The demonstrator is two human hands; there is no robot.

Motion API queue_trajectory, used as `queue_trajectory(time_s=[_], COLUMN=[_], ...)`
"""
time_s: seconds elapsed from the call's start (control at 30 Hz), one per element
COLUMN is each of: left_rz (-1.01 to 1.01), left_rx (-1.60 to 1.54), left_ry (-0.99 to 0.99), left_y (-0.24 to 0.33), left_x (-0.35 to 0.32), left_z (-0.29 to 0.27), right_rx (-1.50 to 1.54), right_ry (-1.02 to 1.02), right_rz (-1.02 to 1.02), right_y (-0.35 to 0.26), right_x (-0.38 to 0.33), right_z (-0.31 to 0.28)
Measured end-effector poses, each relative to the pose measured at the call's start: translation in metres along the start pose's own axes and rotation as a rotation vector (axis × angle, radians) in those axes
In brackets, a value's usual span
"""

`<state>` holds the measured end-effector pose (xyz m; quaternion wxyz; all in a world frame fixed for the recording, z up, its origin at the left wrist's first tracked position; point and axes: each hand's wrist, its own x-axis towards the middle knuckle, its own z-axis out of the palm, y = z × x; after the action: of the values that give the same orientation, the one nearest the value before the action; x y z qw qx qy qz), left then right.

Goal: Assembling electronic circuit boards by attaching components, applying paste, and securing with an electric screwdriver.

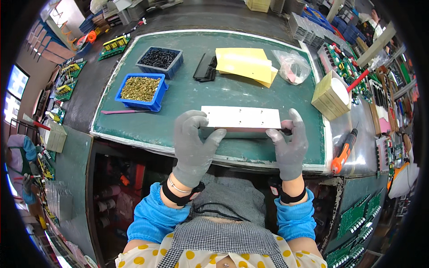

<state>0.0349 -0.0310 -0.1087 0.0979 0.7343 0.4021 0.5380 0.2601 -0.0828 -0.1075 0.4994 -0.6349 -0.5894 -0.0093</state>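
A long silver-white metal bar or case with several small holes in its top face lies across the near part of the green work mat. My left hand, in a grey glove, grips its left end, thumb along the near side. At the right end, my right hand, gloved alike, has its thumb against the near corner and its fingers curled behind. Behind the bar are a blue bin of small brass-coloured parts and a grey-blue bin of small black parts.
Yellow sheets, thin black strips and a clear plastic bag lie toward the back of the mat. A purple stick is at the left. An orange electric screwdriver and a brush in a box are to the right.
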Motion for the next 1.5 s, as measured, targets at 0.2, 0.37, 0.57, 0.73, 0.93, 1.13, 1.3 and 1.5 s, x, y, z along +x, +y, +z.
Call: queue_trajectory(time_s=[0.2,0.37,0.57,0.73,0.93,1.13,1.3,1.5], left_rz=[-0.015,-0.025,-0.021,-0.034,-0.036,-0.022,0.004,-0.104], left_rx=[0.008,-0.069,0.107,0.078,0.062,0.044,-0.083,-0.032], left_ry=[-0.006,-0.051,-0.04,-0.055,-0.041,-0.072,-0.138,-0.114], left_y=[0.001,0.007,0.013,0.011,0.012,0.008,-0.005,-0.031], left_x=[-0.001,-0.001,0.006,0.007,0.009,0.011,0.005,-0.006], left_z=[-0.001,-0.005,-0.002,-0.003,-0.004,-0.01,-0.023,-0.049], right_rx=[-0.018,-0.344,-0.411,-0.447,-0.488,-0.424,-0.508,-0.864], right_ry=[-0.014,0.05,0.043,0.092,0.157,-0.017,-0.466,-0.644], right_rz=[0.022,-0.201,-0.211,-0.159,0.017,-0.171,-0.074,-0.114], right_y=[-0.011,-0.036,-0.048,-0.022,0.015,0.01,0.027,0.086], right_x=[0.001,0.0,0.003,-0.001,0.006,0.06,0.138,0.18], right_z=[-0.004,0.008,0.032,0.008,-0.029,-0.083,-0.063,0.018])
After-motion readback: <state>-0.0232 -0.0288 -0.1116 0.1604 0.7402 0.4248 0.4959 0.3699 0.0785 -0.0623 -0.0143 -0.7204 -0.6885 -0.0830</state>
